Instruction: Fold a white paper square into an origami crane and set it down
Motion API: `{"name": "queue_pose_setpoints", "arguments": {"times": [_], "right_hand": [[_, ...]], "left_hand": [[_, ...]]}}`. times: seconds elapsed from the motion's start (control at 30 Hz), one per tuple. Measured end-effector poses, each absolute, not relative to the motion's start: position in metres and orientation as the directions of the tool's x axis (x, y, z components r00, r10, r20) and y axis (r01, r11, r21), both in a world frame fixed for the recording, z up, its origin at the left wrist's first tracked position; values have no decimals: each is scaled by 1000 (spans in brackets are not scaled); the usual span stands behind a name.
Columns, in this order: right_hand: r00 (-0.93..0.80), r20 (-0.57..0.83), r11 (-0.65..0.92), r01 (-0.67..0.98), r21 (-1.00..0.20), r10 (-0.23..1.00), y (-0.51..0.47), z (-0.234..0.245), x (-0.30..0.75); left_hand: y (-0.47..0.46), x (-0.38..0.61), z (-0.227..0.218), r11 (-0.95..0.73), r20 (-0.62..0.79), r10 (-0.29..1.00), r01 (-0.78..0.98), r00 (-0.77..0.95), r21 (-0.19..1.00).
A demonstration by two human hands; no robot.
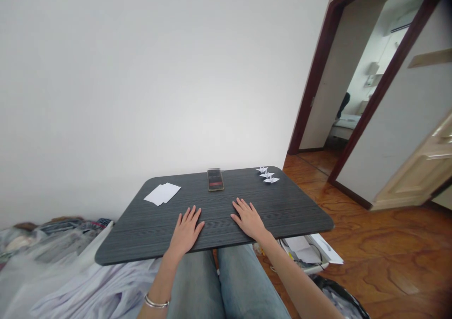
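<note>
My left hand [186, 232] lies flat on the dark table [141, 234], fingers a little spread, with a bracelet on the wrist. My right hand [249, 220] also rests palm down on the tabletop, fingers apart. Neither one holds anything. Beyond the left hand, at the back left, are overlapping white paper sheets [162, 193]. A small dark, flat object with a red band [215, 180] stands at the back middle; its kind I cannot make out. At the back right sit three folded white paper cranes [271, 180], nearest to my right hand.
A white wall [212, 74] rises behind the table. Clothes and white fabric [95, 290] lie at the lower left. Right of my legs, a box with papers [305, 253] and a black bag [339, 298] stand on the wooden floor [395, 257]. A doorway is at the right.
</note>
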State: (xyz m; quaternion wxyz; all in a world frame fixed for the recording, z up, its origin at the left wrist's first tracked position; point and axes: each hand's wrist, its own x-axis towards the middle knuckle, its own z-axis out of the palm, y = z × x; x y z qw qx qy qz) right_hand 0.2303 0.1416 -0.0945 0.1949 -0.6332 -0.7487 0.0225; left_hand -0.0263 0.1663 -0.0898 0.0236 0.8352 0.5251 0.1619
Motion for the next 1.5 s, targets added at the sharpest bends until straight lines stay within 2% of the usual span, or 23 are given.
{"name": "queue_pose_setpoints", "arguments": {"times": [0.3, 0.47, 0.6, 0.73, 0.87, 1.17, 1.5], "right_hand": [[-117, 251, 187, 943, -276, 961, 142, -98, 230], [-118, 251, 189, 941, -280, 961, 142, -100, 229], [-121, 252, 193, 939, -284, 960, 143, -103, 229], [-118, 260, 194, 937, -292, 958, 145, -106, 230], [-122, 260, 197, 939, -283, 958, 145, -107, 231], [-127, 257, 199, 940, -276, 958, 144, -106, 230], [-133, 245, 198, 943, -266, 960, 142, -104, 229]], "left_hand": [[163, -30, -89, -452, 230, 883, 875, 410, 175], [166, -37, -94, -453, 259, 882, 859, 393, 239], [176, -54, -99, -355, 321, 912, 885, 256, 302], [193, -86, -98, -174, 362, 930, 940, 60, 293], [216, -121, -92, -3, 299, 951, 964, -79, 265], [271, -155, -84, 35, 285, 952, 968, -108, 250], [274, -158, -87, 25, 278, 957, 980, -81, 199]]}}
